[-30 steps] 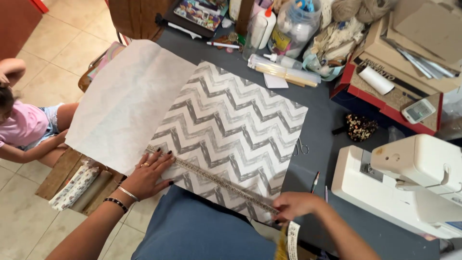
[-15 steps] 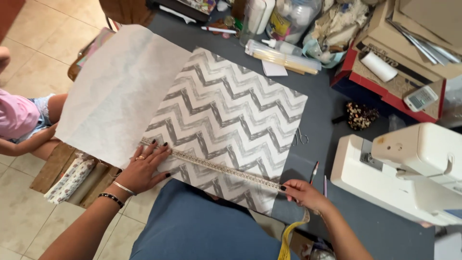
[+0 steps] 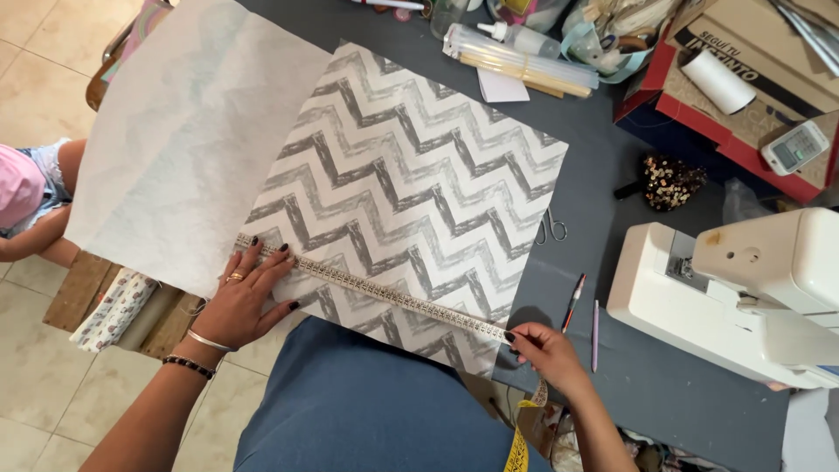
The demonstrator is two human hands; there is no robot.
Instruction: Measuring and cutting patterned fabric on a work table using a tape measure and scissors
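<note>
Tape measure (image 3: 384, 293) taut across chevron fabric (image 3: 411, 192); our left hand (image 3: 240, 301) flat-pressing at 9 o'clock, right hand (image 3: 542, 350) pinching at 3.

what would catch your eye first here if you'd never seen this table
The grey and white chevron fabric fills the middle of the dark table. Along its near edge a measuring tape is stretched between the left hand and the right hand. A white sewing machine stands at the right.
</note>
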